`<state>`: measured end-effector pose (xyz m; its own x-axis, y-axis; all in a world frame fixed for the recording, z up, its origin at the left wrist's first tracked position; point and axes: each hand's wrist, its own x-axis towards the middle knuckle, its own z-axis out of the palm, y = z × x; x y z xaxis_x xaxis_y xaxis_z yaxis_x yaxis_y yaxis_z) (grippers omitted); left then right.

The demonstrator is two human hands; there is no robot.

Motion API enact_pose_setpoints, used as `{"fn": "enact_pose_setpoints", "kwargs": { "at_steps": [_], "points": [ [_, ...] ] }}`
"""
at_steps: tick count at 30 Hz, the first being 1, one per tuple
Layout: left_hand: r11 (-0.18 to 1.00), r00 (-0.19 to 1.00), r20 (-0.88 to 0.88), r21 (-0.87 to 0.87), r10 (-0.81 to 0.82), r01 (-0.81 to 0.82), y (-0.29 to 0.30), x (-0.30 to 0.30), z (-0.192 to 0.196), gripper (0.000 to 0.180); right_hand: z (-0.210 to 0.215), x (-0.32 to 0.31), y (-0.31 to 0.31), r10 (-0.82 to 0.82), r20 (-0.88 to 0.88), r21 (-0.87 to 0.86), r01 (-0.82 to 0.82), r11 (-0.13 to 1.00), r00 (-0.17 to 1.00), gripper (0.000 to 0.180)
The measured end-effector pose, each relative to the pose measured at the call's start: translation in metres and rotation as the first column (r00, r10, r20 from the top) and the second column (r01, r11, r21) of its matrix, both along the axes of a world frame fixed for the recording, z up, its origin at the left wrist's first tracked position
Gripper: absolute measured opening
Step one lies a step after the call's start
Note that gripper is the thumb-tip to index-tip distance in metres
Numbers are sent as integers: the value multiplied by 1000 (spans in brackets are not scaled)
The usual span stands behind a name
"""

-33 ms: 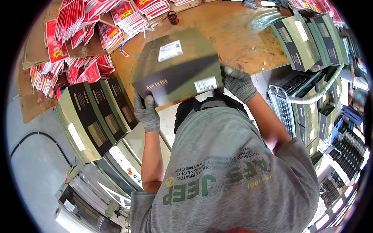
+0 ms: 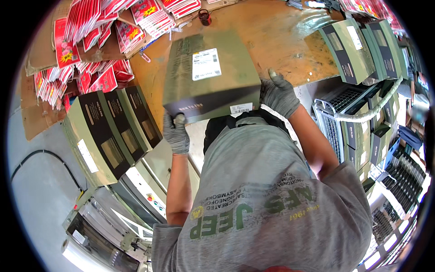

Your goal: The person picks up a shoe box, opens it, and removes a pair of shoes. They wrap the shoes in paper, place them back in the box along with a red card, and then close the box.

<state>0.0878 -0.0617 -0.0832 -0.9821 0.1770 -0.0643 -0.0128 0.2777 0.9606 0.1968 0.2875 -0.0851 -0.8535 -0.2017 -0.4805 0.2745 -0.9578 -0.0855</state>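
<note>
An olive-green cardboard box (image 2: 235, 59) with a dark band on its near side is held in front of me over the table's near edge. A white label (image 2: 206, 64) is on its top, and a smaller one is low on the near face. My left hand (image 2: 176, 136), in a grey glove, grips the near left corner with its thumb on the near face. Against the right side presses my right hand (image 2: 281, 96), also gloved, its thumb raised and its fingertips partly hidden by the box.
Three similar boxes (image 2: 102, 140) stand in a row at my left. More boxes (image 2: 351, 50) are at the table's far right, above a wire basket cart (image 2: 328, 120). Red printed packets (image 2: 86, 27) lie in piles at the far left. A small dark red jar (image 2: 205, 17) sits at the back.
The box has tilted so that more of its top and less of its near face shows. My right thumb has lifted, and my left hand is slightly lower on the corner.
</note>
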Motion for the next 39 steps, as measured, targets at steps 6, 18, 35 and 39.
{"fn": "enact_pose_setpoints", "kwargs": {
  "at_steps": [6,18,35,39],
  "points": [
    [990,915,389,124,-106,62,-18,48,-76,58,-68,-8,-23,195,137,648,-237,724,971,88],
    [990,853,517,-72,-69,124,0,41,-84,59,-108,2,-16,308,126,743,-296,600,943,110],
    [992,864,497,-47,-76,114,-4,43,-96,58,-115,4,-15,291,121,733,-283,618,949,104],
    [984,855,503,-41,-129,172,-7,40,-96,63,-116,5,-13,297,114,718,-285,635,948,102]
  ]
}}
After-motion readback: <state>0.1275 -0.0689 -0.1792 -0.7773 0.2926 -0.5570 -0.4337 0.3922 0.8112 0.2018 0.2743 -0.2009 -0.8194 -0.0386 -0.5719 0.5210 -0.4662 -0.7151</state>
